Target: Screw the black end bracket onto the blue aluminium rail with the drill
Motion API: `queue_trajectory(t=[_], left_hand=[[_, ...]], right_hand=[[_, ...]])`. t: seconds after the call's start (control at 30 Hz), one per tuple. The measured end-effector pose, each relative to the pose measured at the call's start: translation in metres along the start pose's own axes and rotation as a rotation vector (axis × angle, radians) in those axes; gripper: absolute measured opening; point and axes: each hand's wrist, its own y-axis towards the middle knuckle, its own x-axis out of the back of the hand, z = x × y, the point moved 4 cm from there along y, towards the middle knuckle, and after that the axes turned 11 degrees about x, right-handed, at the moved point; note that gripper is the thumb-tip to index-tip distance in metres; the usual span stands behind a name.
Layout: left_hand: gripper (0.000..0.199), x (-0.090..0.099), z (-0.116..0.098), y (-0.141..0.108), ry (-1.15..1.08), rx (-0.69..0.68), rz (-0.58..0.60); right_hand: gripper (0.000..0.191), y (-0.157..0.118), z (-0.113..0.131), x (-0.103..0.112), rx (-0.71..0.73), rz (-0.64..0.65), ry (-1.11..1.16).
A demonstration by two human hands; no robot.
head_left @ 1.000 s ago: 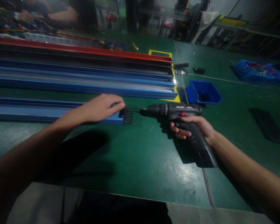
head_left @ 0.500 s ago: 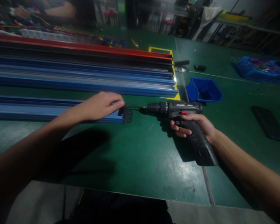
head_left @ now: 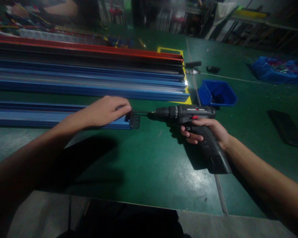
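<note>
A black cordless drill (head_left: 197,112) is in my right hand (head_left: 208,130), with my fingers wrapped round its grip and the index finger by the trigger. Its long thin bit (head_left: 145,113) points left and its tip meets the black end bracket (head_left: 135,121) on the near blue metal rail (head_left: 52,116). Over that rail's right end lies my left hand (head_left: 109,110), gripping it with the thumb by the bracket; the other fingertips are hidden behind the rail. Whether a screw sits at the bit's tip I cannot tell.
Several blue rails (head_left: 149,92) and a red one (head_left: 89,47) lie behind, their ends over a yellow frame marking (head_left: 170,50). To the right are a blue bin (head_left: 224,96), a blue bag (head_left: 275,71) and a flat black object (head_left: 285,129). Another person's arm (head_left: 63,10) shows beyond the wires.
The whole view has shifted slightly. Both hands, the drill and the rail keep practically the same positions relative to one another.
</note>
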Motion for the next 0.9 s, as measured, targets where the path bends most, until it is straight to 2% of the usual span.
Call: queue_trajectory(t=[0.9], left_hand=[[0.046, 0.0004, -0.0018, -0.0004, 0.007, -0.007, 0.002]], right_hand=[[0.029, 0.001, -0.0012, 0.001, 0.007, 0.048, 0.042]])
